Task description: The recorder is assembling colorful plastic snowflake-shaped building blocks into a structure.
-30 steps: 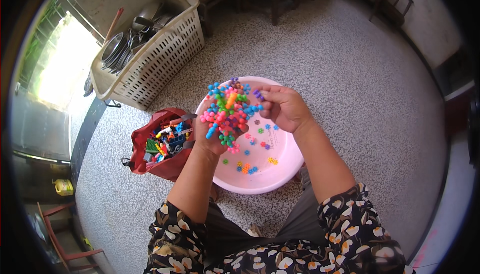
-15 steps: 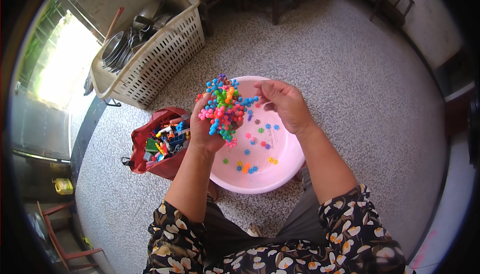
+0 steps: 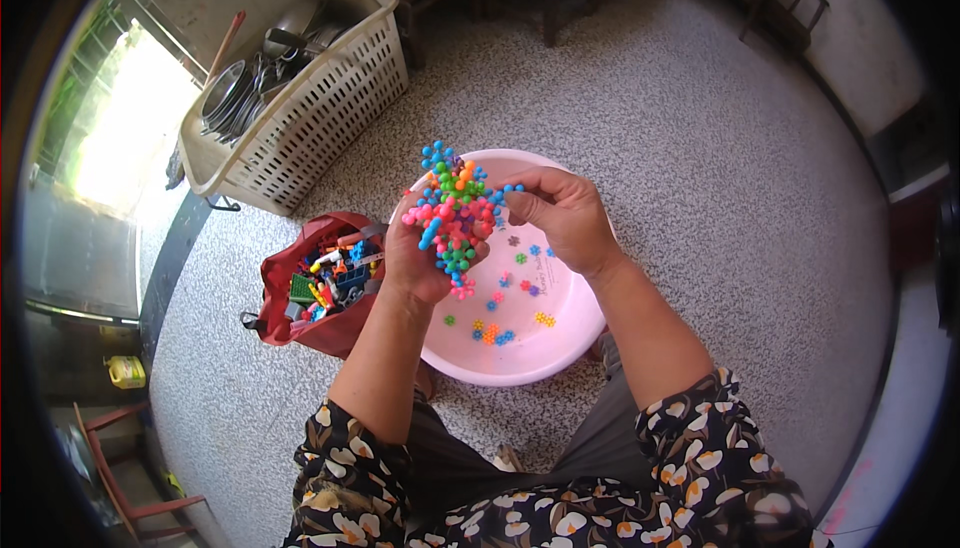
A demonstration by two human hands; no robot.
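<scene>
Left hand [image 3: 418, 260]: cupped under the cluster of interlocking plastic pieces [image 3: 455, 210], carrying it from its 8 o'clock side.
Right hand [image 3: 563, 216]: fingers pinched narrow on a blue arm at the cluster's 3 o'clock edge.
Cluster: held in the air above the pink basin [image 3: 560, 343], which stands on the speckled floor [image 3: 720, 148].
Loose pieces [image 3: 497, 300]: scattered on the basin bottom, at 6 o'clock from the cluster.
Red bag [image 3: 300, 293]: open, full of bricks, touching the basin at its 9 o'clock.
Basket [image 3: 310, 108]: well apart, at 11 o'clock.
Risk, break: a hard pull by the pinching fingers could snap arms off.
Risk, drop: the cupped grip looks loose; a tilt may tip the cluster past the rim onto the floor.
</scene>
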